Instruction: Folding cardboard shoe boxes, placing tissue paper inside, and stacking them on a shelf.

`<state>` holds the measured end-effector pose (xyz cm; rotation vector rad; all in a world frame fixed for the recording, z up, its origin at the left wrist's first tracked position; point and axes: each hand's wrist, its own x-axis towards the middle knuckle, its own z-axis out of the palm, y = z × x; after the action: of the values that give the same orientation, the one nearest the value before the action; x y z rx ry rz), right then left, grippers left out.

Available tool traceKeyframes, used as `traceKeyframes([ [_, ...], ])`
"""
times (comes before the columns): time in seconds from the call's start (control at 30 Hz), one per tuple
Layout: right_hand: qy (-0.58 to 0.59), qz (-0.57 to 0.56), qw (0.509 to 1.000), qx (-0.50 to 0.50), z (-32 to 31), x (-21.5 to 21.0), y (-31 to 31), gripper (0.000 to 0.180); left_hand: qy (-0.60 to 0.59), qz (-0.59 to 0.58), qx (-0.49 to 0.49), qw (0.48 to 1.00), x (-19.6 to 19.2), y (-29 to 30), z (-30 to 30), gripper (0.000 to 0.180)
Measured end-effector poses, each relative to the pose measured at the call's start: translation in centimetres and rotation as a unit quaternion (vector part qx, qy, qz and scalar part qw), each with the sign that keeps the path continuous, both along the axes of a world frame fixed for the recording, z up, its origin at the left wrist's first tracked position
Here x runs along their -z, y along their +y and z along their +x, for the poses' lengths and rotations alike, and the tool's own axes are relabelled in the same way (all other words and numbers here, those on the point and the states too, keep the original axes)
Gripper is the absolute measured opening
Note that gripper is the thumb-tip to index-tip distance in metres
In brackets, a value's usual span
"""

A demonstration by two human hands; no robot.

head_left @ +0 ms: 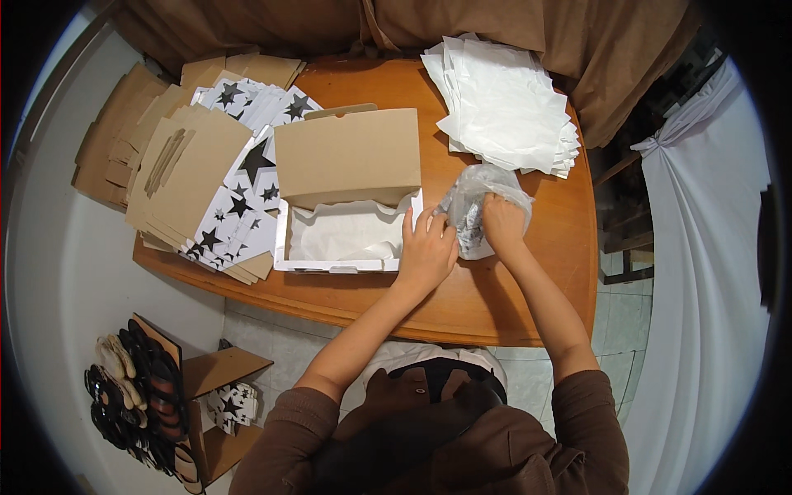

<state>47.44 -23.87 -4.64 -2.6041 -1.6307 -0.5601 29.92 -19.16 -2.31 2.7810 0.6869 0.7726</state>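
Note:
A clear plastic bag (470, 223) with small greyish contents stands on the table to the right of an open cardboard box. My right hand (503, 221) reaches into the bag's mouth with its fingers curled. Whatever those fingers grip inside is hidden. My left hand (427, 252) lies between the box and the bag, fingers stretched and apart, fingertips near the bag's left side. The box (346, 157) has a brown inner lid tilted back and white outer walls. White tissue paper (342, 231) lines its inside.
Left of the box lie flat cardboard blanks (177, 177) and white star-printed pieces (256, 161). A stack of white paper sheets (503, 103) sits at the back right of the wooden table (371, 309). Sandals (136, 388) hang on a rack at lower left. White cloth (701, 247) drapes at right.

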Motion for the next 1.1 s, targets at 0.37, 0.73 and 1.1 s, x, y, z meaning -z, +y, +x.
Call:
traceKeyframes([
  [0.37, 0.149, 0.169, 0.974, -0.039, -5.8, -4.5, -0.2, 0.014, -0.019, -0.011, 0.053, 0.998, -1.4, 4.2, -9.0, 0.022],
  [0.73, 0.666, 0.094, 0.739, -0.032, -18.9, -4.8, 10.8, 0.034, 0.024, -0.008, -0.044, 0.999, -0.1, 12.3, -20.9, 0.022],
  [1.1, 0.478, -0.020, 0.861, -0.175, -17.7, -3.6, 7.7, 0.023, 0.016, -0.080, 0.080, 0.993, 2.5, 17.3, -22.8, 0.026],
])
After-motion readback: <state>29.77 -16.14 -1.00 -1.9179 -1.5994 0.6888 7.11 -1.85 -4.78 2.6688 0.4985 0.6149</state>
